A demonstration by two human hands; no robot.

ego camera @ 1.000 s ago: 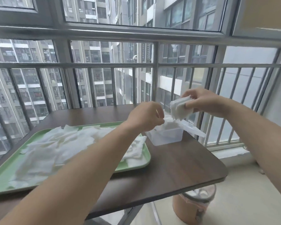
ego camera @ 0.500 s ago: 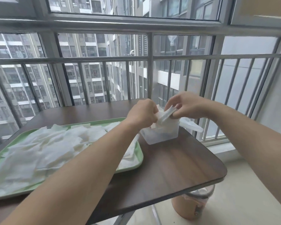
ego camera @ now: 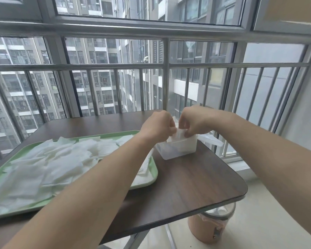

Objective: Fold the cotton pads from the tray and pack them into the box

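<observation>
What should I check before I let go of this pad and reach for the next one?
1. The folded pad is over the box: ok; left hand and right hand hold it.
2. It is pushed fully in: not ok, it sticks up above the rim.
3. The box sits flat on the table: ok.
4. Room left inside: cannot tell, the hands hide it.
5. The tray has loose pads: ok, plenty.
</observation>
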